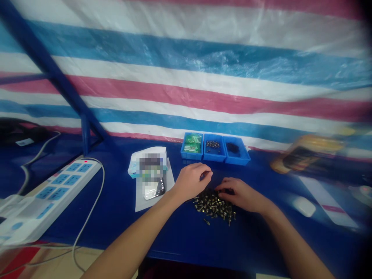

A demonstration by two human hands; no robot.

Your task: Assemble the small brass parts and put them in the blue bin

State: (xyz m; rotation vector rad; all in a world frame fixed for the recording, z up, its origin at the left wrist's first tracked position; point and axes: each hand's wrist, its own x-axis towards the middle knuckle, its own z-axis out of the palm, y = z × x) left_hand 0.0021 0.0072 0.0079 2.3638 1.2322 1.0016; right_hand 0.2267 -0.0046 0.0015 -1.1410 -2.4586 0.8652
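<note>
A heap of small black and brass-coloured metal parts lies on the blue table in front of me. Over its upper left edge, my left hand is closed, thumb and forefinger brought together; whatever is between them is too small to make out. My right hand reaches in from the right with its fingertips at the top of the heap. Its fingers are curled in a pinch, and what they grip is hidden. The two hands are apart, with a narrow gap between their fingertips.
Three blue bins stand behind the hands: one with green-and-white pieces, one with small metal parts, one with dark bits. Left are a phone on paper, a tissue pack and a power strip. Right is a white case.
</note>
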